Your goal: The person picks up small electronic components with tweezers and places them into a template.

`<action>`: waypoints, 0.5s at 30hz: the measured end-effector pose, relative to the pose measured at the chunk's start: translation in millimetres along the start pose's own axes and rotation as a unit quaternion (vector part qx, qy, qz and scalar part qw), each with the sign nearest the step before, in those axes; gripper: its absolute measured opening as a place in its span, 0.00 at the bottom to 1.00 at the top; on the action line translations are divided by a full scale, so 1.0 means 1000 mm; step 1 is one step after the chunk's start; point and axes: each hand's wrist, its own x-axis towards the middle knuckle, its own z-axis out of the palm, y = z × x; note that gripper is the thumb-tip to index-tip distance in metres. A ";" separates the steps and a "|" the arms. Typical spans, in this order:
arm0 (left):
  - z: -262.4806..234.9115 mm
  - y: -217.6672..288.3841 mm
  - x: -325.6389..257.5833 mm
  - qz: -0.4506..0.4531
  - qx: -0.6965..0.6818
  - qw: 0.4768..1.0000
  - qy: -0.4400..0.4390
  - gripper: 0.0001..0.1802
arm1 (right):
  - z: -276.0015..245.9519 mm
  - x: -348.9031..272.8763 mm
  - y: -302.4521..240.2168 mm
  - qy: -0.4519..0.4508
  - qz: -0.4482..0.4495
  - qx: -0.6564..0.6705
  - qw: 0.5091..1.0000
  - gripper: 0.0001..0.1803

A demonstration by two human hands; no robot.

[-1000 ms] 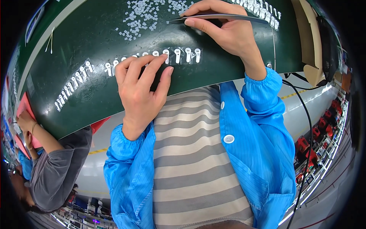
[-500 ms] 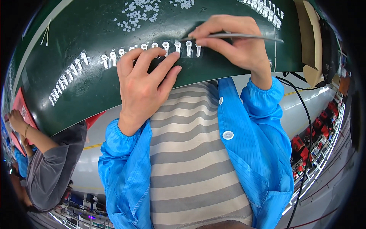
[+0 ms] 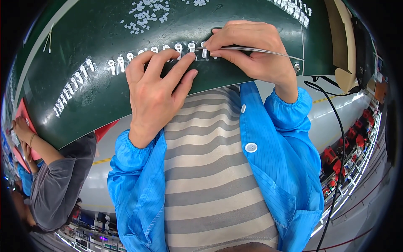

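Observation:
A row of small white key-shaped parts (image 3: 179,48) on clear film lies near the table's front edge. My left hand (image 3: 157,90) lies over the row with its fingers spread, hiding some parts. Its index fingertip touches the lower end of one white part (image 3: 191,45). My right hand (image 3: 256,46) is closed in a pinch on thin metal tweezers (image 3: 268,51), held nearly level. Their tips reach the round head of that same part. Whether anything sits between the tips is too small to tell.
Small pale squares (image 3: 145,19) lie scattered farther back. More white parts stand in a slanting row (image 3: 75,82) at left and a group (image 3: 294,12) at far right. Cotton swabs (image 3: 49,42), a cardboard box (image 3: 342,40) and a co-worker's hand (image 3: 23,129) are around the table.
My right hand has lowered the tweezers, and their back end has tipped toward me. The tips have come onto the part's head from its upper edge. My left hand keeps its place.

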 end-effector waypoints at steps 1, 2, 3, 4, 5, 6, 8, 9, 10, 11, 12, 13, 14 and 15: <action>0.000 0.000 0.000 0.001 0.005 1.000 -0.002 0.16 | 0.000 0.000 0.000 -0.001 -0.006 0.000 1.000 0.08; 0.000 0.000 0.000 0.002 0.009 1.000 -0.003 0.16 | -0.001 0.001 0.000 -0.001 -0.006 0.000 1.000 0.08; 0.000 0.001 0.001 0.004 0.014 1.000 -0.005 0.16 | -0.002 0.001 0.000 -0.010 -0.004 0.001 1.000 0.09; -0.001 0.001 0.001 0.004 0.014 1.000 -0.005 0.16 | -0.003 0.002 0.000 -0.020 -0.002 0.001 1.000 0.09; -0.001 0.003 0.003 0.002 0.028 1.000 -0.009 0.16 | -0.004 0.003 0.000 -0.029 -0.001 0.002 1.000 0.09; -0.002 0.004 0.004 0.001 0.041 0.999 -0.013 0.16 | -0.003 0.004 0.001 -0.029 -0.003 0.002 1.000 0.09; -0.002 0.005 0.005 -0.001 0.059 0.998 -0.015 0.16 | -0.001 0.004 0.002 0.024 0.087 0.051 0.995 0.09; -0.001 0.005 0.005 -0.003 0.052 0.998 -0.020 0.16 | 0.000 0.005 0.003 0.051 0.131 0.076 0.987 0.09; -0.001 0.004 0.005 -0.002 0.043 0.999 -0.027 0.16 | 0.001 0.010 0.001 0.053 0.129 0.076 0.987 0.09; -0.001 0.003 0.006 -0.001 0.035 0.999 -0.034 0.16 | 0.001 0.020 -0.002 0.072 0.148 0.086 0.983 0.08; -0.001 0.003 0.005 0.001 0.037 0.999 -0.033 0.16 | 0.002 0.029 -0.005 0.090 0.167 0.097 0.977 0.07; -0.001 0.002 0.004 -0.002 0.031 0.999 -0.030 0.16 | 0.003 0.035 -0.007 0.108 0.186 0.107 0.971 0.07; -0.001 0.002 0.003 -0.004 0.025 0.999 -0.026 0.16 | 0.005 0.038 -0.007 0.109 0.185 0.107 0.971 0.07; -0.001 0.002 0.002 -0.009 0.019 1.000 -0.022 0.16 | 0.007 0.041 -0.007 0.109 0.180 0.103 0.972 0.07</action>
